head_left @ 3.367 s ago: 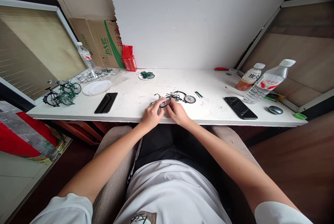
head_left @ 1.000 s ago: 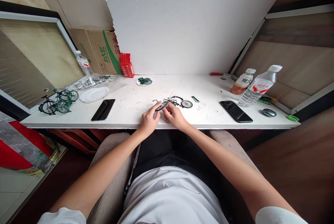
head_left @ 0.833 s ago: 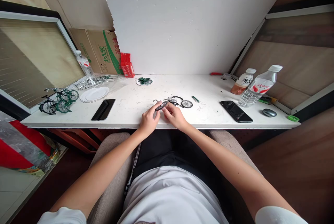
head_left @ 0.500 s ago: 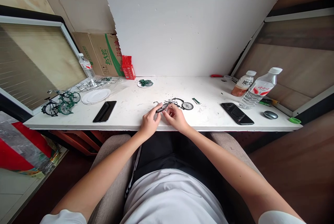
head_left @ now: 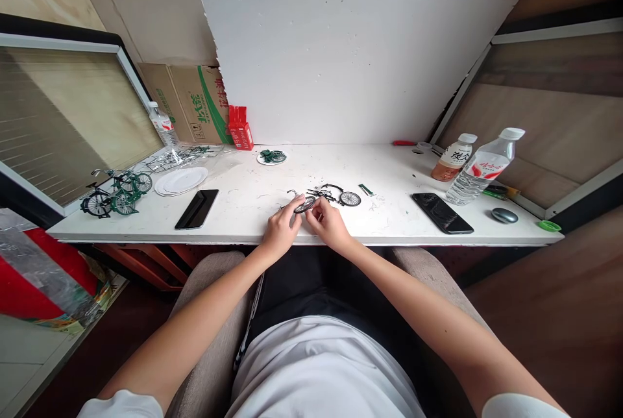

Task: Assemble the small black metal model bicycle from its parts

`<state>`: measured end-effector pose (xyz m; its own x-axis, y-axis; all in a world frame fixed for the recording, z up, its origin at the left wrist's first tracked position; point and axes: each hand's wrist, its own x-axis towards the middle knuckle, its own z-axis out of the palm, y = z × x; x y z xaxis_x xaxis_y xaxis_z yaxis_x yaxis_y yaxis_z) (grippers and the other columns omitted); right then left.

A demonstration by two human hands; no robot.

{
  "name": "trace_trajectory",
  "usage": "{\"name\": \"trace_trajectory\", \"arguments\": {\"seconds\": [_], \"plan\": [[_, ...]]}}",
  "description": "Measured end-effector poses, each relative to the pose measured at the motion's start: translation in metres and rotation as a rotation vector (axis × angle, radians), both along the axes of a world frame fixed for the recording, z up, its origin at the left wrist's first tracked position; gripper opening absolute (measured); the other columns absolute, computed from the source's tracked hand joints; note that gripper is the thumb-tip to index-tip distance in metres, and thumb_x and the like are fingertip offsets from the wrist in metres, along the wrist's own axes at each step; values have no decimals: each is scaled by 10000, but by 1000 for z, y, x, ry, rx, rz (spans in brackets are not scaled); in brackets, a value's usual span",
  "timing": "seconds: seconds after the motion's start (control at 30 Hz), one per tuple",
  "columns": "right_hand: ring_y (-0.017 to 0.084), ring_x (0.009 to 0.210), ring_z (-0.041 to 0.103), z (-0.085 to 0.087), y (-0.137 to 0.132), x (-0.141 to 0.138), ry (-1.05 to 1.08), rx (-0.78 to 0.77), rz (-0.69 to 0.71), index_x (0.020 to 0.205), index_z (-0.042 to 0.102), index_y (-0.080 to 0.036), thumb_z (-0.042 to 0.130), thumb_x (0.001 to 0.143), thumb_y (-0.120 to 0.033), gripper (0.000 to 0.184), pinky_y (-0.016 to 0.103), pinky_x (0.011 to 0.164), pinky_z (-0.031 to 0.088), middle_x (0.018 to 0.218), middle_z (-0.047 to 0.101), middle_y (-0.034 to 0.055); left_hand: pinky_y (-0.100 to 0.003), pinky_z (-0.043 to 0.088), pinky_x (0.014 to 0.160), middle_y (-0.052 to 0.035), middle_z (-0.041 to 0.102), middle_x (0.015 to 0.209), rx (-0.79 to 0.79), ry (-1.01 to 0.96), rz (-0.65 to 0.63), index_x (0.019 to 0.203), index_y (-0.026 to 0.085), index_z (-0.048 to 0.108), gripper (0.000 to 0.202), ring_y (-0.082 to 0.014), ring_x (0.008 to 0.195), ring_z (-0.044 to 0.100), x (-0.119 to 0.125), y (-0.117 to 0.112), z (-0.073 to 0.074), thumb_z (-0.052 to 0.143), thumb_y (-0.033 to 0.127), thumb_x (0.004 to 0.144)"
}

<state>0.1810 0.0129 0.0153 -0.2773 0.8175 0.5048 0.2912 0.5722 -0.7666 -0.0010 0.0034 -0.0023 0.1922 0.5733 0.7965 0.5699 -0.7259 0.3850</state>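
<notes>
A small black model bicycle [head_left: 331, 196] lies on the white table [head_left: 243, 217] just past its front edge. My left hand [head_left: 280, 230] pinches the bicycle's front wheel [head_left: 305, 204] from the left. My right hand [head_left: 329, 224] is closed in a pinch on the same wheel from the right. The rear wheel [head_left: 350, 198] and the frame rest on the table to the right of my hands. The handlebar [head_left: 292, 194] sticks out just above my left fingers.
Green model bicycles [head_left: 114, 189], white plates [head_left: 181, 180] and a black phone [head_left: 197, 208] lie at the left. A dish of green parts [head_left: 272, 157] and a red box [head_left: 241, 129] stand at the back. Another phone [head_left: 442, 212], two bottles [head_left: 479, 166] and a mouse [head_left: 504, 215] sit right.
Both hands have stayed on the front wheel, shifting it slightly. The camera tilted a little, so the table sits lower in view than 3.4 s ago.
</notes>
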Motion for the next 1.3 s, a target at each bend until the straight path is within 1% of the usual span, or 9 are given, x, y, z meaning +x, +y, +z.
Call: {"name": "trace_trajectory", "arguments": {"seconds": [0.2, 0.33, 0.43, 0.6, 0.7, 0.9, 1.17, 1.3], "plan": [[173, 579, 476, 3, 3, 1, -9, -25, 2, 1008, 553, -238, 551, 1021, -446, 209, 312, 576, 388, 655, 541, -25, -435, 564, 1168, -78, 659, 1497, 19, 20, 12, 1514, 264, 537, 505, -234, 1370, 649, -1, 0, 0, 498, 111, 1035], [172, 575, 486, 5, 2, 2, 11, -42, 15, 994, 584, -232, 559, 1025, -467, 238, 310, 568, 404, 649, 539, -20, -430, 568, 1164, -77, 663, 1491, 19, 20, 15, 1513, 260, 538, 497, -233, 1366, 653, -1, 0, 0, 499, 119, 1038], [169, 558, 496, 7, 3, 3, 39, -91, 59, 970, 591, -235, 575, 1021, -493, 263, 306, 554, 415, 635, 554, -20, -428, 573, 1158, -76, 666, 1487, 24, 18, 16, 1510, 255, 543, 492, -234, 1363, 655, -1, -1, 0, 498, 119, 1039], [156, 501, 512, 13, 5, 8, 76, -250, 186, 990, 605, -234, 597, 999, -568, 335, 289, 519, 432, 595, 594, -27, -421, 555, 1178, -68, 653, 1504, 6, 1, -2, 1508, 263, 549, 495, -233, 1380, 640, -1, -3, -1, 501, 113, 1039], [144, 478, 502, 15, 6, 10, 89, -292, 224, 996, 621, -229, 614, 987, -583, 354, 277, 500, 423, 585, 606, -30, -424, 545, 1188, -60, 646, 1514, -16, -10, -19, 1507, 273, 554, 501, -235, 1390, 632, -2, -4, -1, 503, 109, 1037], [165, 490, 557, 12, 6, 11, 86, -244, 158, 990, 641, -232, 634, 979, -575, 344, 291, 511, 449, 578, 618, -20, -426, 540, 1191, -61, 643, 1516, -33, -28, -29, 1506, 278, 557, 506, -238, 1399, 623, -2, -4, 0, 515, 106, 1032], [172, 483, 564, 13, 6, 9, 144, -235, 149, 955, 612, -244, 689, 950, -570, 334, 303, 492, 446, 580, 592, -34, -419, 545, 1183, -65, 660, 1496, -60, -48, -37, 1486, 267, 579, 479, -240, 1380, 640, 0, -6, 6, 531, 120, 1033], [170, 512, 570, 12, 5, 7, 150, -156, 81, 967, 629, -241, 693, 954, -548, 313, 314, 528, 469, 620, 603, -24, -415, 562, 1163, -63, 680, 1471, -51, -53, -19, 1477, 261, 590, 455, -236, 1348, 667, 3, -5, 10, 536, 144, 1041]]}}
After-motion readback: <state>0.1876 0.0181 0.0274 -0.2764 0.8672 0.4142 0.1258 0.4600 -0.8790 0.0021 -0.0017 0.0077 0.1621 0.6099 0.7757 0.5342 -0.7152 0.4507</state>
